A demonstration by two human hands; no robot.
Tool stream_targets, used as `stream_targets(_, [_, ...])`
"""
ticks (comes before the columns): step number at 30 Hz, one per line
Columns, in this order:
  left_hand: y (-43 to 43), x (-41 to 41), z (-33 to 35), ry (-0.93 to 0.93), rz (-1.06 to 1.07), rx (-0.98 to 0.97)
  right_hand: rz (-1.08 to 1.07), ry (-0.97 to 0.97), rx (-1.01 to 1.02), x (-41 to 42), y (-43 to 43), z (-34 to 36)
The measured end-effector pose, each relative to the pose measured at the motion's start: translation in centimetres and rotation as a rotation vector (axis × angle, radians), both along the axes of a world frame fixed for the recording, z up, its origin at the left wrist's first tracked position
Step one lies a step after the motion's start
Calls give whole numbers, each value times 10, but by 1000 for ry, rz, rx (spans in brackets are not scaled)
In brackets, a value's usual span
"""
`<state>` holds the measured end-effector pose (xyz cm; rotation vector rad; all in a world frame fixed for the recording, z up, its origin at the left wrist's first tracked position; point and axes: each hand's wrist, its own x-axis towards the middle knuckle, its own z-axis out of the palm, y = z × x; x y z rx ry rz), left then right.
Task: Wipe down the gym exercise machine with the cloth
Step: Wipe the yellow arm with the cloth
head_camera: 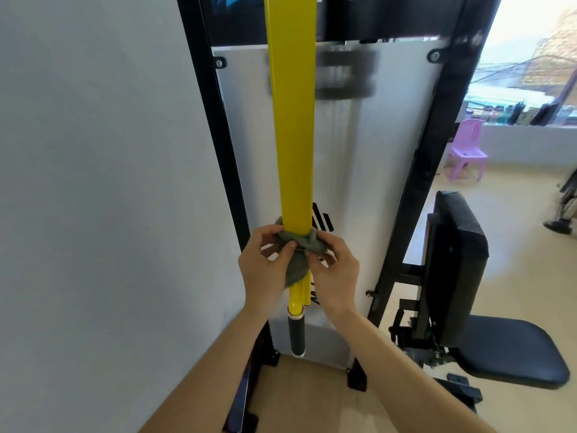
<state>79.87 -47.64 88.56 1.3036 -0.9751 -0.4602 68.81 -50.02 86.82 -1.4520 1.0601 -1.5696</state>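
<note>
A yellow arm of the gym machine hangs down the middle of the view, ending in a black handle grip. A grey-green cloth is wrapped around the lower part of that arm. My left hand pinches the cloth's left end, and my right hand pinches its right end. Both hands sit close to the arm, one on each side. Part of the cloth hangs down in front of the arm between them.
Behind the arm stands the machine's black frame with a pale shield panel. A black padded seat and backrest are on the right. A grey wall fills the left. A purple plastic chair stands far right.
</note>
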Motion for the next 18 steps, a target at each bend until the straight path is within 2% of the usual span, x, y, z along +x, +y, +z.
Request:
stream_targets(10, [-20,11,56,6,7,-196,217,-131,-94,-13,-22,63])
stream_targets(18, [-31,8,102,51,27,-318,205,-228,-171,-5,-41,116])
